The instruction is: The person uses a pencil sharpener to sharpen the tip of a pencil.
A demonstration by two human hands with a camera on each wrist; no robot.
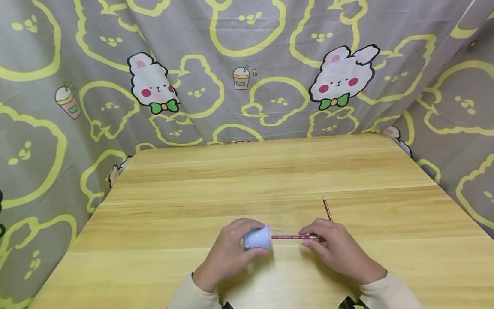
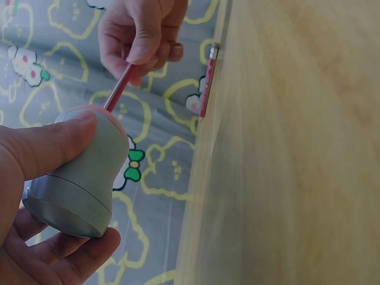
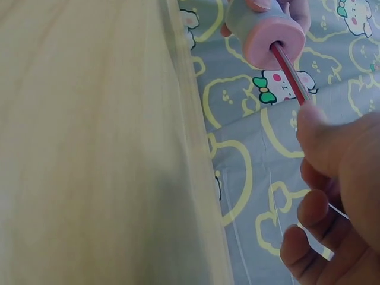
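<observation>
Left hand (image 1: 230, 249) is curled round the sharpener (image 1: 256, 238), held above the desk (image 1: 185, 189), and the right hand (image 1: 336, 244) pinches a pencil (image 1: 287, 237) with its tip inside. Looks mid-sharpening to me; the point's hidden, so can't tell how much is left. Other pencil (image 1: 327, 209) just lies on the desk.

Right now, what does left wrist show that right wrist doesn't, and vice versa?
Left wrist only: thin red loose pencil lying on the light wood-grain table; grey base of the pale-blue, pink-ended cylinder.
Right wrist only: dark hole in the cylinder's pink end, where a second red pencil enters.
Both: left hand gripping the cylinder, right hand pinching the second pencil, the table, grey-and-yellow patterned fabric curtain.
</observation>
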